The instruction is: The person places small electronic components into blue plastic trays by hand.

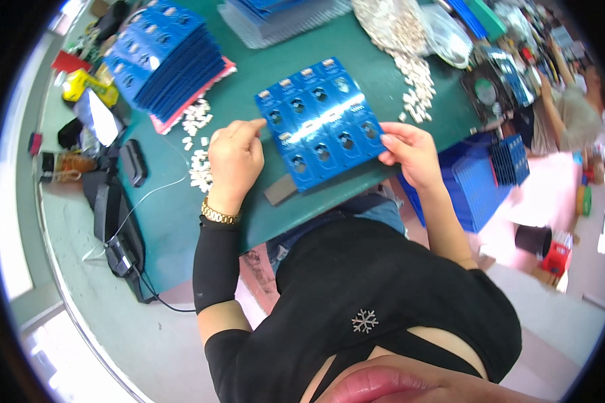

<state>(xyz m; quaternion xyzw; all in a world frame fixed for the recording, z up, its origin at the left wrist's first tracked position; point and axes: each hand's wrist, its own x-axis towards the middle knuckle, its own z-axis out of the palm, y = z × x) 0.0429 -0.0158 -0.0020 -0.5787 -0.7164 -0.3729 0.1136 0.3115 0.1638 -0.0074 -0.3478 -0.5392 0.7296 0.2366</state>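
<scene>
Blister sheet: we see a blue sheet of blister cards lying flat on the green table, close to its near edge; this sheet is our landmark. It carries two rows of round pockets under clear film.

Left hand: our left hand rests at the sheet's left edge, thumb and forefinger pinched together at the upper left corner; we cannot tell whether a small piece sits between them. A gold watch circles the wrist, above a black sleeve.

Right hand: our right hand grips the sheet's right edge, fingers curled over the top and thumb beneath, steadying it.

Doing it well: we judge that the right hand should keep the sheet flat and still while the left works pocket by pocket along a row, pressing squarely so that no card buckles.

Left of the sheet: small white parts lie scattered within easy reach of the left hand. A grey block sits at the sheet's lower left corner.

Beyond the sheet: a tall stack of blue cards stands up and to the left; a heap of white parts lies up and to the right.

Right of the sheet: blue crates sit below table level.

Risk: we judge that a sleeve could sweep loose parts off the table.
</scene>
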